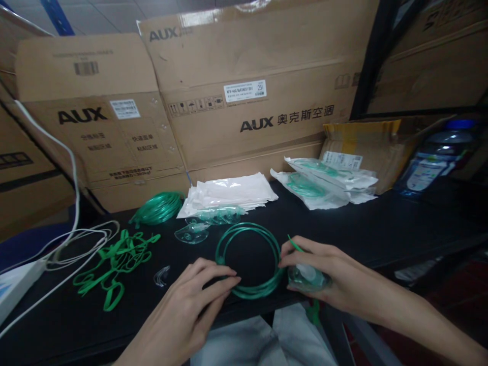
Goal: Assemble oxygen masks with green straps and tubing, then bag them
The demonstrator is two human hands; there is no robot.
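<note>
A coil of clear green tubing (247,292) lies on the black table in front of me. My left hand (194,300) is closed at its lower left side, fingertips pinched on the loops. On the other side, my right hand (324,259) grips a clear oxygen mask (307,278) with a white fitting, partly hidden by the fingers. A green elastic strap (295,244) pokes up from that hand, and a piece of green hangs below it. The right index fingertip is at the coil's right edge; whether it touches is unclear.
Behind lie several clear masks (191,233), a stack of white packets (236,189), packaged tubing (308,185) and another green coil (158,207). To the left are tangled green straps (118,259), small clear strips (162,276) and white cables (76,244). Cartons (251,61) and a blue-capped bottle (432,160) stand behind.
</note>
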